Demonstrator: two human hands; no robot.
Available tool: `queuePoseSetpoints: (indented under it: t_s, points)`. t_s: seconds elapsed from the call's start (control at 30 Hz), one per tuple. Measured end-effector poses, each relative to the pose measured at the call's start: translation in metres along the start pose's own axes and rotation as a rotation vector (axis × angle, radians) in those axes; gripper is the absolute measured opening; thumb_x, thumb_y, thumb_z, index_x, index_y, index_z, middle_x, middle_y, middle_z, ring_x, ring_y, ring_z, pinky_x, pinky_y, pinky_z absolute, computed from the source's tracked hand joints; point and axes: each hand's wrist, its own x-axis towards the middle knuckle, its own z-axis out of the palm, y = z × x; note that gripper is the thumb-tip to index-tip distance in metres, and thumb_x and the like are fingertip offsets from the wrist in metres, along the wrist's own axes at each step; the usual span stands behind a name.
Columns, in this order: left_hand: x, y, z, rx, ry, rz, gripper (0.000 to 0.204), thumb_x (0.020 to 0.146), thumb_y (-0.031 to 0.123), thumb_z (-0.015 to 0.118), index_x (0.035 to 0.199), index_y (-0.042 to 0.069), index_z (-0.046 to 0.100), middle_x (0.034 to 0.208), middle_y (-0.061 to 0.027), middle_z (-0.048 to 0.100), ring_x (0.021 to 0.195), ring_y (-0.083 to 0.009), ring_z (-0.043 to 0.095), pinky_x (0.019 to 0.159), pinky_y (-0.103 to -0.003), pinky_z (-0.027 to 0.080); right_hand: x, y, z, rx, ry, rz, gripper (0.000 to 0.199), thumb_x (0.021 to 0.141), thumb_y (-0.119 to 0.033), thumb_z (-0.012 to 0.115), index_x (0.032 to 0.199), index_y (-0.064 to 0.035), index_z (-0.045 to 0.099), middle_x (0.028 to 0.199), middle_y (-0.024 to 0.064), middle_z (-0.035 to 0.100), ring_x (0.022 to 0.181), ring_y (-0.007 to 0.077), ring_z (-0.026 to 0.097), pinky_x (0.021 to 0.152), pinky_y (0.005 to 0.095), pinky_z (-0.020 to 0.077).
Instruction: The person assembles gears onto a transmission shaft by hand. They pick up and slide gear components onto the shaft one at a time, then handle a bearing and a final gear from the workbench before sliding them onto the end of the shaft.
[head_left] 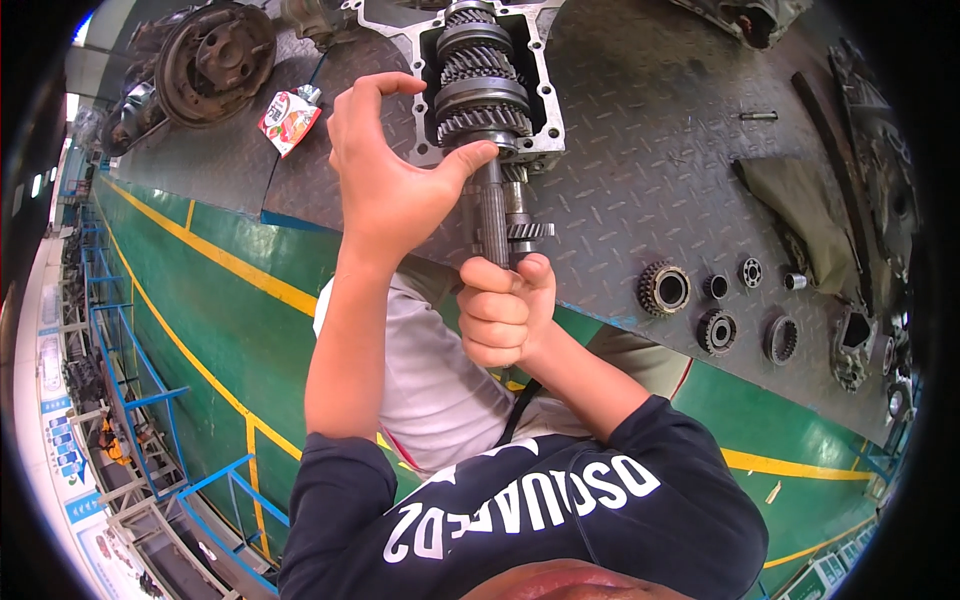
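Observation:
A gearbox housing point(548, 100) lies at the top middle with its inside exposed. In it sits a row of helical gears point(482, 65) on a shaft. A splined shaft point(493, 215) sticks out of the housing's near end toward me. My right hand point(497, 312) is closed in a fist round the near end of this shaft. My left hand point(395, 190) is open in a wide C beside the housing, its thumb tip at the collar where the shaft leaves the gears. Right of the splined shaft, a smaller gear point(530, 231) sits on a second shaft.
The tread-plate bench point(620, 190) carries loose gears and rings point(665, 289) at right, near an olive cloth point(800, 215). A small pin point(758, 116) lies farther back. At left are a rusty drum point(215, 65) and a red-and-white packet point(290, 122). Green floor point(200, 340) lies below.

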Motion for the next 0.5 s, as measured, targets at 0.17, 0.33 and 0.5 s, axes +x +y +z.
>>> queuePoseSetpoints:
  t_s: [0.17,0.33,0.5]
  points:
    - [-0.001,0.000,-0.001,-0.003,-0.003,-0.017,0.064,0.069,0.023,0.102,0.116,0.003,0.063,0.115,-0.0062,0.063,0.111,-0.0215,0.061,0.104,-0.036,0.047,-0.001,-0.002,0.002,-0.019,-0.040,0.038,0.034,0.106,-0.029,0.058,0.085,-0.0170,0.035,0.057,-0.0065,0.027,0.043,0.0096,0.025,0.044,0.0309,0.0244]
    - [-0.002,-0.001,-0.002,0.016,0.012,0.017,0.066,0.068,0.027,0.103,0.116,0.004,0.063,0.114,-0.0063,0.064,0.111,-0.0221,0.062,0.103,-0.037,0.048,-0.009,0.011,0.045,-0.222,0.492,-0.074,0.038,0.113,-0.033,0.055,0.085,-0.0164,0.036,0.061,-0.0065,0.029,0.046,0.0082,0.029,0.044,0.0298,0.0260]
    - [0.000,0.006,0.003,0.065,0.044,0.062,0.070,0.066,0.033,0.104,0.117,0.005,0.065,0.116,-0.0076,0.065,0.113,-0.0275,0.062,0.104,-0.040,0.048,0.007,0.028,0.097,-1.058,1.111,-0.114,0.027,0.115,-0.028,0.057,0.097,-0.0137,0.042,0.066,-0.0066,0.033,0.050,0.0057,0.031,0.045,0.0275,0.0282]
